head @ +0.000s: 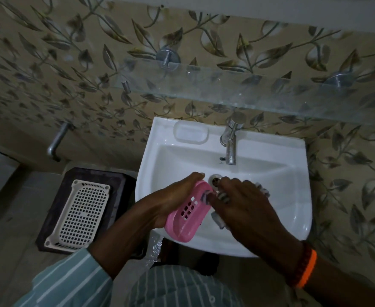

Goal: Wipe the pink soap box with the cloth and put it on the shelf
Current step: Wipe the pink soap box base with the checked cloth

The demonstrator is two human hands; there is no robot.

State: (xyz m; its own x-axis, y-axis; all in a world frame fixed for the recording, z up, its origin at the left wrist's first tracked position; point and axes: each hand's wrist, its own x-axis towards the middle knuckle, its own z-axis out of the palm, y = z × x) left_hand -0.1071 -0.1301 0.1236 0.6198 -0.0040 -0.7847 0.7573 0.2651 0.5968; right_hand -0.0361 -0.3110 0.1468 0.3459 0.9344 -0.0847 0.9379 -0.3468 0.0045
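Note:
The pink soap box (187, 214) is an oval plastic tray with square drain holes, held tilted over the white sink's front left rim. My left hand (171, 198) grips it from the left side. My right hand (242, 204) is closed around a grey striped cloth (218, 219), mostly hidden under the fingers, and presses it against the box's right end. The glass shelf (237, 89) runs along the wall above the sink, with nothing on it.
The white sink (270, 185) has a chrome tap (230, 142), a drain (215, 179) and a moulded soap recess (191, 134). A cream perforated basket (80, 211) lies on a dark stool at lower left. A metal pipe (56, 142) juts from the wall.

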